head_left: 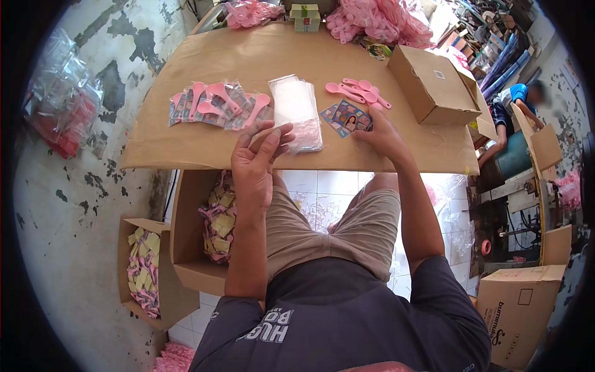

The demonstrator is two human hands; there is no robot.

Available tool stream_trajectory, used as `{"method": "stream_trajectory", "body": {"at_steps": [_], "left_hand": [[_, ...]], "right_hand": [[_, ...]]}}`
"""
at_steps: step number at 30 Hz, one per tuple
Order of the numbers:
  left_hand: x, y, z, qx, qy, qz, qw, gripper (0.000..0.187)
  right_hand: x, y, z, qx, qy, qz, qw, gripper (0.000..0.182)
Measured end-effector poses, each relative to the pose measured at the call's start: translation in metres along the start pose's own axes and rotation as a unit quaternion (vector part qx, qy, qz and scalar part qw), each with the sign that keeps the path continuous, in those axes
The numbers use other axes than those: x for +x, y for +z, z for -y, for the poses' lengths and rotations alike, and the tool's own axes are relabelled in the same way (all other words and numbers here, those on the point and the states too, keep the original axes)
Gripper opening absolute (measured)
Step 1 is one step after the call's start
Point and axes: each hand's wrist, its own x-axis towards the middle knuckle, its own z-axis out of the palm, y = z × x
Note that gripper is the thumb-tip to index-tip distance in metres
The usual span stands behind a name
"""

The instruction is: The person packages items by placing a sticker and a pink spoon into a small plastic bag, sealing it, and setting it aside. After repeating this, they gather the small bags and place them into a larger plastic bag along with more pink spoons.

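My left hand (257,155) is raised over the table's near edge, palm turned inward and thumb against curled fingers; whether something thin is between them I cannot make out. Beside it lies a stack of clear plastic bags (294,102). My right hand (385,137) has its thumb and fingers around the right edge of a small stack of printed cards (342,118). Just beyond the cards are several loose pink plastic spoons (353,92). To the left, a pile of bagged pink spoons with cards (217,104) rests on the cardboard-covered table (204,56).
A cardboard box (434,84) stands at the table's right. Heaps of pink spoons (378,25) and a small green box (305,17) line the back. Open boxes of packed items (144,273) stand low at left. Another person (517,102) bends at far right.
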Motion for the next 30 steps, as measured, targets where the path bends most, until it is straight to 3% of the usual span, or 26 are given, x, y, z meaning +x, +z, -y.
{"method": "stream_trajectory", "body": {"at_steps": [4,8,10,16,26,30], "left_hand": [[-0.004,-0.007,0.010,-0.038,-0.006,-0.031,0.999,0.025],[-0.008,-0.006,0.010,-0.052,0.014,-0.044,0.998,0.026],[-0.011,0.003,0.004,-0.073,0.014,-0.066,0.995,0.026],[-0.017,0.016,0.006,-0.087,-0.012,-0.034,0.996,0.027],[-0.019,0.033,0.025,-0.082,-0.033,-0.010,0.996,0.028],[-0.017,0.037,0.030,-0.055,-0.041,-0.008,0.998,0.026]], "right_hand": [[-0.014,-0.001,0.012,0.099,0.030,-0.041,0.994,0.036],[-0.047,0.009,0.023,0.211,-0.019,-0.073,0.974,0.030],[-0.079,0.015,0.047,0.385,0.018,-0.043,0.922,0.027],[-0.113,0.038,0.082,0.535,0.045,-0.036,0.843,0.020],[-0.117,0.043,0.090,0.514,0.026,-0.024,0.857,0.021],[-0.120,0.034,0.079,0.485,0.043,0.037,0.873,0.021]]}}
